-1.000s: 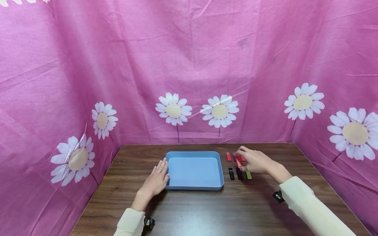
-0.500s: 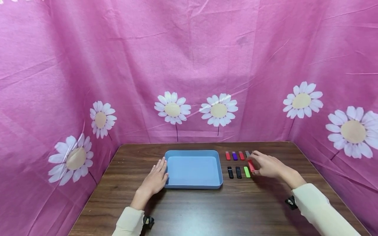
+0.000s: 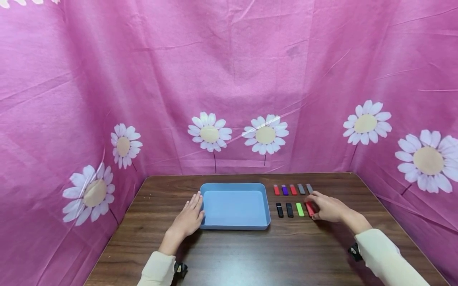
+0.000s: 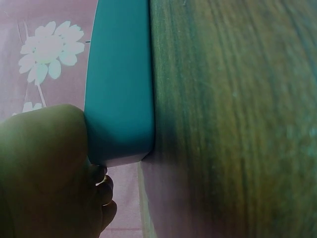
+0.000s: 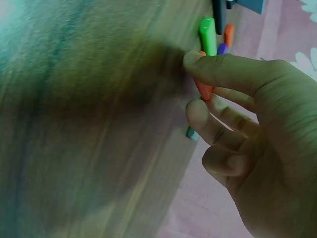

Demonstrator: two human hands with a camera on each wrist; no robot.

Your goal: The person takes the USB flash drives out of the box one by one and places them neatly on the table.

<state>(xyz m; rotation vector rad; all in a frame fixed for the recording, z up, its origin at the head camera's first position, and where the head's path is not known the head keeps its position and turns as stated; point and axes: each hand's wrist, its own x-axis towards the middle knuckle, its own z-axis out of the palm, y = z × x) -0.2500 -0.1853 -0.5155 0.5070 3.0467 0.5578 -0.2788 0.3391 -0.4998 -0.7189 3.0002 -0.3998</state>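
My left hand (image 3: 187,216) rests with straight fingers against the left side of a blue tray (image 3: 235,227); in the left wrist view the hand lies at the corner of the tray wall (image 4: 121,79). At the right end of the front row, my right hand (image 3: 330,208) pinches a red USB stick (image 3: 309,209) between thumb and fingers, low over the table. The right wrist view shows the red stick (image 5: 203,90) at the thumb tip, partly hidden by the fingers. Left of it in that row lie a green USB stick (image 3: 299,209) and two black ones (image 3: 290,210).
Behind is a row of several USB sticks: red (image 3: 276,190), purple (image 3: 284,190), red (image 3: 293,190), and two grey ones (image 3: 301,189). The brown wooden table (image 3: 229,254) meets a pink flowered cloth (image 3: 229,79) at its back and sides.
My right hand has moved right with the red stick, over the rows, and down to the front row's right end. Sticks it covered now show. The left hand has stayed at the tray.
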